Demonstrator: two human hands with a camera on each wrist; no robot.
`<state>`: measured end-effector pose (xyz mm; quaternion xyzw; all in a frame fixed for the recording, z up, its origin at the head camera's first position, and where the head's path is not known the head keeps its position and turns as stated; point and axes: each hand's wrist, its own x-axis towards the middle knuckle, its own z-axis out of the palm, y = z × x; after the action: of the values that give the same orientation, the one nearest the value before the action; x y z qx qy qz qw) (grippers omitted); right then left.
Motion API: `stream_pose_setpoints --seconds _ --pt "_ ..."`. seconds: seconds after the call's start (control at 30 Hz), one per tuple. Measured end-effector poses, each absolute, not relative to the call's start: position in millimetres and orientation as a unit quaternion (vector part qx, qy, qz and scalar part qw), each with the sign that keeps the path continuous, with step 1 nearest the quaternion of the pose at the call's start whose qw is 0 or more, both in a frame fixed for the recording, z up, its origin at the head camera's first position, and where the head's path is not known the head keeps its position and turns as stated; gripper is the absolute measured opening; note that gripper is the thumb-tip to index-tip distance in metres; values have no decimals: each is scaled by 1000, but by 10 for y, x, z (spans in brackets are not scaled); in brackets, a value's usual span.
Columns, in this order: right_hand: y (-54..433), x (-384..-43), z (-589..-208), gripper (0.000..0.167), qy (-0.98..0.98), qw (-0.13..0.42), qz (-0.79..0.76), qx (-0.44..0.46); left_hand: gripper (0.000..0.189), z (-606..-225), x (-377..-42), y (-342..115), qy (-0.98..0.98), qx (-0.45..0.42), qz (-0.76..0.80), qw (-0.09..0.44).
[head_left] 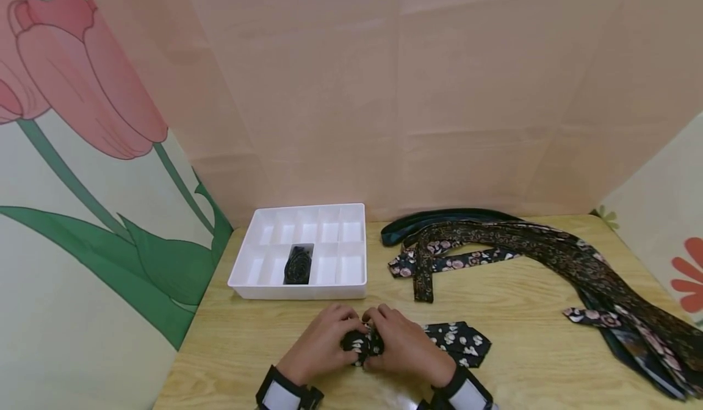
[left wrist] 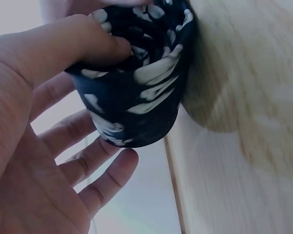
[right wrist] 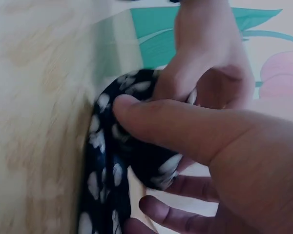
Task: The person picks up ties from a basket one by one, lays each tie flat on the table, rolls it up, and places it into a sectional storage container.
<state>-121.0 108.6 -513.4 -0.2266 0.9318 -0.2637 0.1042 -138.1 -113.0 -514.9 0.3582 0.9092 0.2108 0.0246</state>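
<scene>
Two-handed: clamped coil (left wrist: pixel 132 102) of black, white-flowered necktie (head_left: pixel 458 343) between curled fingers and thumbs of left hand (head_left: pixel 325 340) and right hand (head_left: pixel 403 344). Pressed left thumb inside coil's centre, with outer left fingers spread apart; pressed right thumb across rim. Trailed flat end past right hand along tabletop (head_left: pixel 219 349). Lay on near side of white tray (head_left: pixel 307 292), apart from it.

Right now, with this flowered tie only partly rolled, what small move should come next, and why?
I'd probably roll the coil one turn rightward: left grip and right grip both hold it, while the tie's pointed end lies flat, unrolled, beyond the right grip.
</scene>
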Motion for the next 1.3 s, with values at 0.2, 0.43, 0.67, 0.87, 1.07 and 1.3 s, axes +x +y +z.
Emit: stream_pose_setpoints --seconds 0.2,0.43,0.67,0.87,1.07,1.3 --pt "1072 -1195 -5125 61 943 70 -240 -220 57 -5182 -1351 -1087 907 346 235 48" --pt "1100 -1205 -5107 67 935 111 -257 -216 48 -5201 -1344 -1127 915 323 238 45" --pt "1152 -1204 -5077 53 942 97 -233 -222 41 -5180 -1367 -1164 912 327 243 53" --pt "1097 -1213 -5040 61 933 92 -256 -237 40 -5170 -1367 -1139 908 350 229 32" --pt "1087 -1221 -5087 59 943 78 -235 -220 59 -5174 -1341 -1133 910 329 245 54" --pt "1079 -1208 -5082 61 935 75 -260 -227 49 -5185 -1339 -1110 910 337 239 41"
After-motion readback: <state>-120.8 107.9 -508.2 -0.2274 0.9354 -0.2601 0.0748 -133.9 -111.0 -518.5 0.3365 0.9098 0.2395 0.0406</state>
